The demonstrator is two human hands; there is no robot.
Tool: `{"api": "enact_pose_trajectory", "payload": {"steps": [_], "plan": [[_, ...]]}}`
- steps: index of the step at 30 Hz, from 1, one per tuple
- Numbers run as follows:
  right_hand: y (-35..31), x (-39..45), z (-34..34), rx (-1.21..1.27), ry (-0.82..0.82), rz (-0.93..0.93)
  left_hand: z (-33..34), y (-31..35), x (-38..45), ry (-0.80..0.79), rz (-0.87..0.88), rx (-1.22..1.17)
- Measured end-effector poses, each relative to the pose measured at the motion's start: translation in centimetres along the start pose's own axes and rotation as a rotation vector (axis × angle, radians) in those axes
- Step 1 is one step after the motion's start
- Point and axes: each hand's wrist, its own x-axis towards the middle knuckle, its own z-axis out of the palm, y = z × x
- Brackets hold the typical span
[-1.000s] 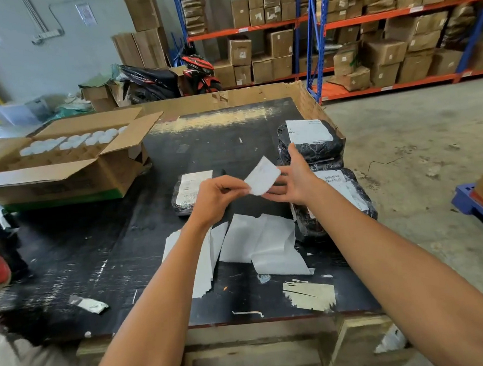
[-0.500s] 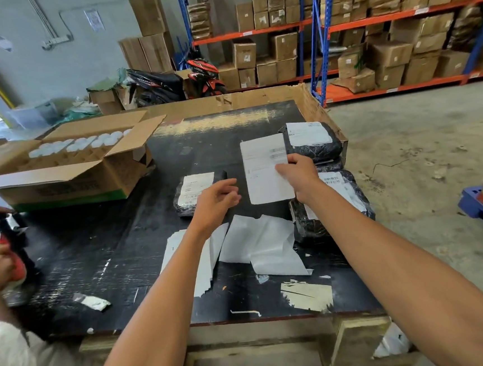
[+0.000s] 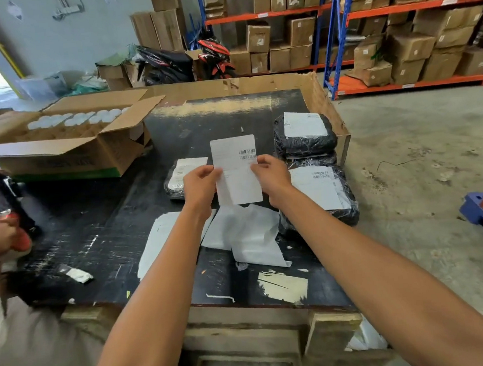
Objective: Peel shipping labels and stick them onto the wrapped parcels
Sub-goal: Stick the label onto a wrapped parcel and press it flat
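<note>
We work over the black table [image 3: 98, 224], where three wrapped parcels [image 3: 305, 139] lie from centre to right, each showing a white label; whether one needs another we cannot tell. The shipping label [image 3: 234, 166] is upright above the centre. To do this well, we should keep it taut, lower one edge first, then smooth outward. Our left hand [image 3: 201, 183] pinches its left edge, our right hand [image 3: 271, 175] its right edge, both arms reaching far forward.
</note>
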Motion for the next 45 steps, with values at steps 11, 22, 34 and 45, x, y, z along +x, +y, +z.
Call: {"api": "enact_pose_trajectory", "payload": {"steps": [11, 22, 34, 45], "plan": [[1.7, 3.9, 5.5, -0.035, -0.038, 0.067, -4.1, -1.0, 7.1, 0.185, -0.01, 0.293], [1.8, 10.8, 13.8, -0.142, 0.026, 0.147, -8.3, -1.4, 18.8, 0.174, -0.133, 0.435], [2.7, 13.5, 17.4, -0.358, 0.064, 0.139, -9.1, -4.1, 23.3, 0.171, -0.177, 0.626], [2.6, 13.2, 17.8, -0.534, 0.088, 0.051, -9.1, -5.1, 23.6, 0.15, -0.122, 0.703]]}}
